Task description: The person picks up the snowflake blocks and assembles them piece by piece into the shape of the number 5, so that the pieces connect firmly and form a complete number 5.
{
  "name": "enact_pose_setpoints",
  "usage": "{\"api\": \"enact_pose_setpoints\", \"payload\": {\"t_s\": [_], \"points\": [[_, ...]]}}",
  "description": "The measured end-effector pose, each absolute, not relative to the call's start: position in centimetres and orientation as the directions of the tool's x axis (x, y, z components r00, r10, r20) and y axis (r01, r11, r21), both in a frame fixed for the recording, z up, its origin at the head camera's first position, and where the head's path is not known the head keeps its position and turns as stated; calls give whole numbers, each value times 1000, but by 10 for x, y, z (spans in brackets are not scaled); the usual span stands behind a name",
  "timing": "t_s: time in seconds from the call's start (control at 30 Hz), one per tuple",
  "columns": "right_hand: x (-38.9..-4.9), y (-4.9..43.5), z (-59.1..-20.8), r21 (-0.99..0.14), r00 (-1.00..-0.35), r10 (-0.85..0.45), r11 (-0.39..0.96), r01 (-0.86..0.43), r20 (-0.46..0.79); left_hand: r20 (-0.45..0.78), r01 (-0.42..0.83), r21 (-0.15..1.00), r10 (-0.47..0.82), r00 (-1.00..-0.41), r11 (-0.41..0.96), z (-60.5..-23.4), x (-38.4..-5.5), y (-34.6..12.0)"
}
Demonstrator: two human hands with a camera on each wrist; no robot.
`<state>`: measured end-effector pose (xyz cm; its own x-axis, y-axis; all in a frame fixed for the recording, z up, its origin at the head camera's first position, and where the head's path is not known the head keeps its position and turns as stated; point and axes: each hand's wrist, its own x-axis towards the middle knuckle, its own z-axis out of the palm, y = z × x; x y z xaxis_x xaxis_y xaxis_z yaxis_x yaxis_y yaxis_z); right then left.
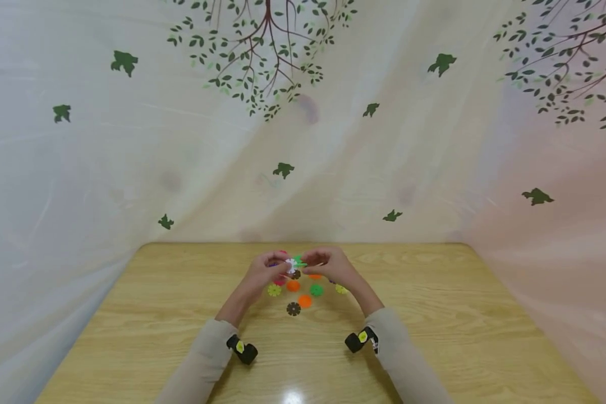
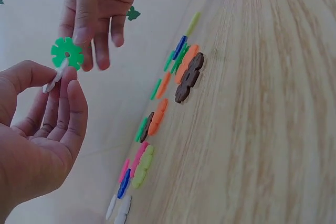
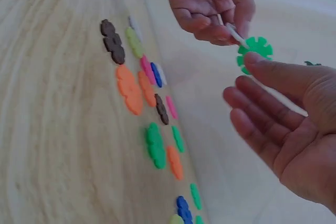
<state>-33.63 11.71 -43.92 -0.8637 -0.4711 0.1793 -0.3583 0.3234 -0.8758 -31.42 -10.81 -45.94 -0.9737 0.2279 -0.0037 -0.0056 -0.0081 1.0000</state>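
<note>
My left hand (image 1: pixel 262 273) pinches a white notched plastic disc (image 2: pixel 54 81) between thumb and forefinger, its other fingers curved below. Across from it, the thumb and forefinger of my right hand (image 1: pixel 335 266) hold a green snowflake-shaped disc (image 3: pixel 263 50) by its edge. Both discs are raised above the table, the white one edge-on against the green one's slotted rim. The remaining fingers of the right hand (image 3: pixel 286 129) are spread loosely. Beneath the hands lie scattered discs, among them a dark brown one (image 1: pixel 293 308), an orange one (image 1: pixel 305 301) and a green one (image 1: pixel 316 290).
The wooden table (image 1: pixel 156 314) ends at a pale curtain (image 1: pixel 222 185) printed with leaves and branches. More discs lie around, including a yellow-green one (image 1: pixel 274 290) on the left and a blue one (image 3: pixel 184 211) on the right. A black wrist camera (image 1: pixel 244 352) sits at the left sleeve.
</note>
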Motion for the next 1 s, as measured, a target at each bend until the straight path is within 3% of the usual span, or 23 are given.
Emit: {"api": "enact_pose_setpoints", "payload": {"t_s": [0.4,0.7,1.0], "points": [[-355,138,-435,-710,-704,-709,516,-479,-40,-14,-24,998,189,-982,-50,-464,-316,-112],[-356,143,-444,-672,-662,-746,528,-519,-75,-17,-27,998,207,-978,-48,-465,-316,-113],[-354,140,-456,-663,-695,-713,563,-494,-87,-25,-31,999,213,-977,-29,-466,-315,-112]]}}
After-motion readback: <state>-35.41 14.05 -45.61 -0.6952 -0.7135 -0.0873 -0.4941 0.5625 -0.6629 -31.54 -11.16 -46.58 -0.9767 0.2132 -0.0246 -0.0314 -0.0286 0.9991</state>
